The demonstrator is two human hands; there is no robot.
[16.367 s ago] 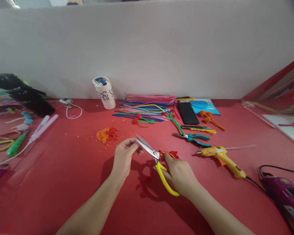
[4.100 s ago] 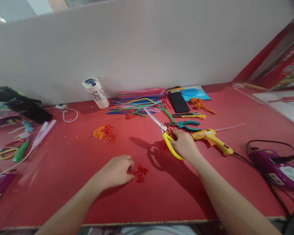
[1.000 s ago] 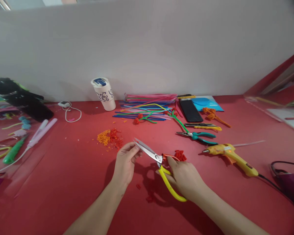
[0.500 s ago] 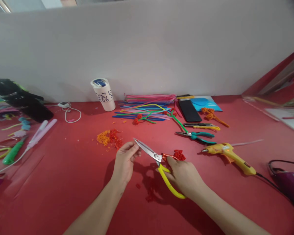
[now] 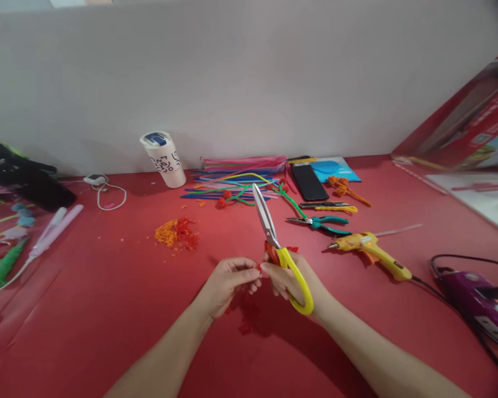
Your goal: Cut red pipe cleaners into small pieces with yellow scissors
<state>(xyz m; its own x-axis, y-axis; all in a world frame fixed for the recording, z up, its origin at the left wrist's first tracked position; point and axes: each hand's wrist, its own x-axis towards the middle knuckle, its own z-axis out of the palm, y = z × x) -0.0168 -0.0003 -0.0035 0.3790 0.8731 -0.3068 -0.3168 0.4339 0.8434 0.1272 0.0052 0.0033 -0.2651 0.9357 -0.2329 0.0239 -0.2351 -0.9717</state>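
My left hand is closed, thumb and fingertips pinching a small red piece that looks like a bit of pipe cleaner. Against it, the thumb and fingers of my right hand meet at the same piece. That hand also keeps hold of scissors with yellow handles, their closed blades pointing up and away. Behind the scissors, more red material shows at my right hand, mostly covered. Loose red bits lie on the table beneath my hands.
Orange trimmings and red trimmings lie ahead on the left. Pipe cleaners, a tumbler and a phone are farther back. Pliers, a glue gun and a purple power strip are rightward.
The scissors have swung from pointing left to pointing up and away. My left hand has left the blade tip and come rightward to meet my right fingers. The view has shifted slightly right.
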